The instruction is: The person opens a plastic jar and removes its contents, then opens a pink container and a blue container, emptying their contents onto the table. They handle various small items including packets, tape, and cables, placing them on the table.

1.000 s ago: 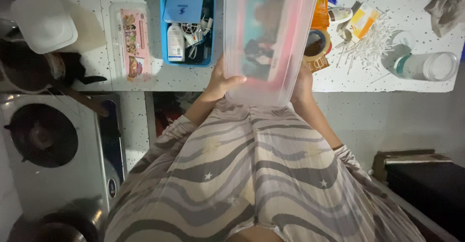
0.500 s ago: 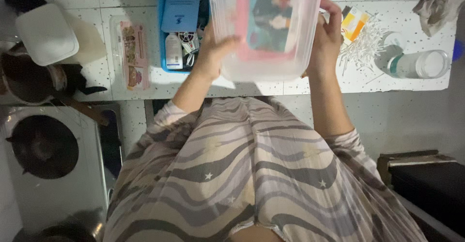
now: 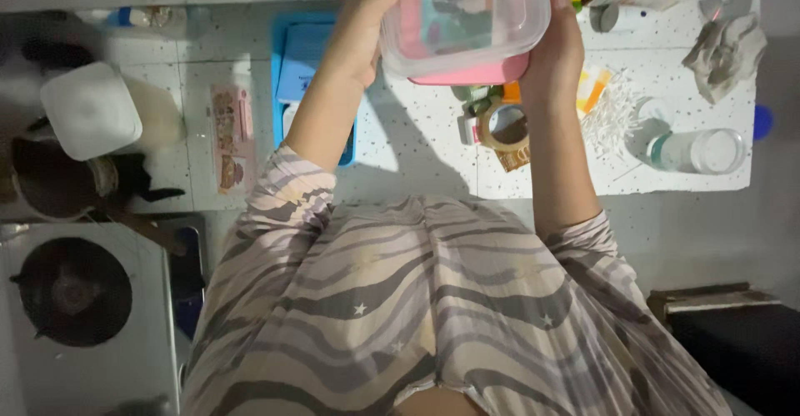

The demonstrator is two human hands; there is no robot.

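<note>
A clear plastic container (image 3: 467, 20) with a pink base is held up over the far part of the tabletop (image 3: 417, 174), clamped between both hands; coloured contents are seen through its wall but cannot be made out. The left hand (image 3: 367, 24) is pressed flat to its left side, thumb hooked over the rim; the right hand (image 3: 557, 49) is cupped on its right side. Forearms are raised, striped sleeves pushed back. Beneath it, on the white speckled tabletop, a roll of brown tape (image 3: 505, 129) is seen, with cotton swabs (image 3: 612, 116), a clear jar (image 3: 700, 151) and a crumpled cloth (image 3: 725, 49) further right. A blue tray (image 3: 287, 58) lies left. A white square lid (image 3: 90, 109) and a stove burner (image 3: 73, 291) are noted well apart, at far left. Lighting is dim.
</note>
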